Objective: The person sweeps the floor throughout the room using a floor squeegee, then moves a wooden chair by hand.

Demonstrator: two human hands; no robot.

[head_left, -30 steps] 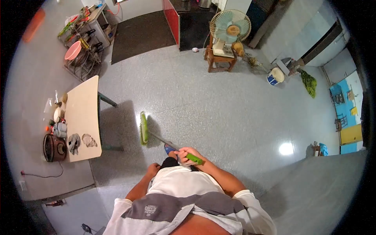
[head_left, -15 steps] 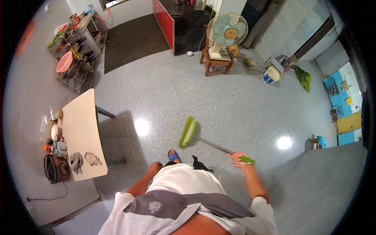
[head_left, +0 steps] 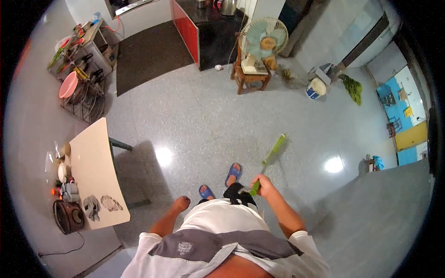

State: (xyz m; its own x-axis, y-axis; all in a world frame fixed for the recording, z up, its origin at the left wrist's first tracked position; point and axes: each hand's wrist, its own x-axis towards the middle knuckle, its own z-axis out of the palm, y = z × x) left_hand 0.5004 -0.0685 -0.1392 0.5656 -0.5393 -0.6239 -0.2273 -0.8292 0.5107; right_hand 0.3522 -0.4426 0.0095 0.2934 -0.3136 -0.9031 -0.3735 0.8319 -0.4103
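Note:
My right hand (head_left: pixel 265 186) is wrapped round the green grip at the near end of a mop (head_left: pixel 274 149). Its metal pole is short in view, and the long, narrow green head points away to the upper right, at or just above the floor. My left hand (head_left: pixel 181 203) hangs beside my waist with its fingers curled in, and nothing shows in it. Below the hands, blue slippers (head_left: pixel 233 173) are on my feet.
A pale table (head_left: pixel 95 171) with cloths and jars stands at the left. Ahead, a fan (head_left: pixel 264 39) rests on a wooden chair (head_left: pixel 248 81). A bucket (head_left: pixel 316 88) and a dark mat (head_left: pixel 150 58) lie farther off. Grey floor (head_left: pixel 204 111) spreads between them.
The mop head has swung from in front of my feet to the right, and my right hand has come in closer to my body. A second slippered foot now shows ahead.

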